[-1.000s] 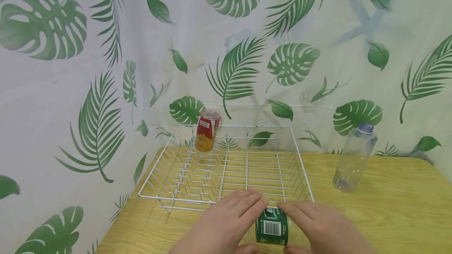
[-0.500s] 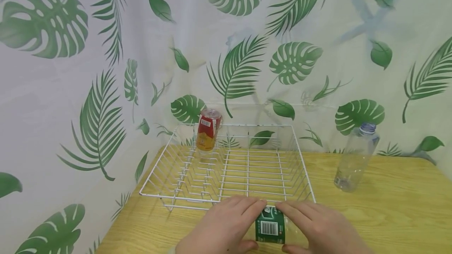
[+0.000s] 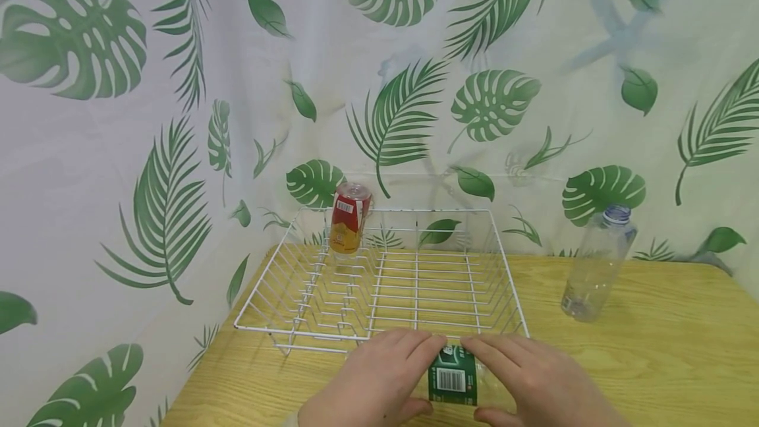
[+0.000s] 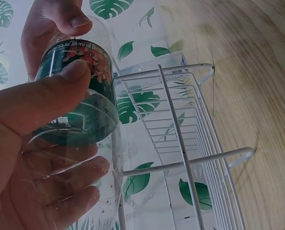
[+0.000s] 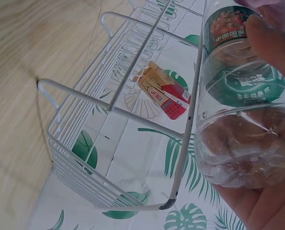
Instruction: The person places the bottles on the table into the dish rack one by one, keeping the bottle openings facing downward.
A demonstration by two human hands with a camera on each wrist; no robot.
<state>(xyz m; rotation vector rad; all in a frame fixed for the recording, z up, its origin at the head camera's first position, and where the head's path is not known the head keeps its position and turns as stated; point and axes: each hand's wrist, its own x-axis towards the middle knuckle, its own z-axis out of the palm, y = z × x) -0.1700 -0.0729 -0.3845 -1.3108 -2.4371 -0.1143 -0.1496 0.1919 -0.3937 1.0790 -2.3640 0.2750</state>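
A clear plastic bottle with a green label (image 3: 452, 375) lies sideways between both hands, just in front of the white wire rack. My left hand (image 3: 373, 381) grips one end, its thumb pressing near the label and its fingers curled beneath, seen through the clear bottle (image 4: 106, 158) in the left wrist view. On the other end, my right hand (image 3: 539, 381) wraps its fingers and thumb around the bottle. The base (image 5: 238, 153) rests against the right palm in the right wrist view. Fingertips of both hands nearly meet over the label in the head view.
The white wire rack (image 3: 416, 282) stands behind the hands on the wooden table (image 3: 664, 361). A red and yellow can (image 3: 348, 219) stands in its back left part. Further right stands another clear bottle (image 3: 597, 265), uncapped. A leaf-print sheet (image 3: 409, 117) hangs behind and at left.
The left hand has dropped slightly and the fingertips of both hands have drawn a little closer. The bottle's label has shifted slightly left. The can, rack and standing bottle stay in place.
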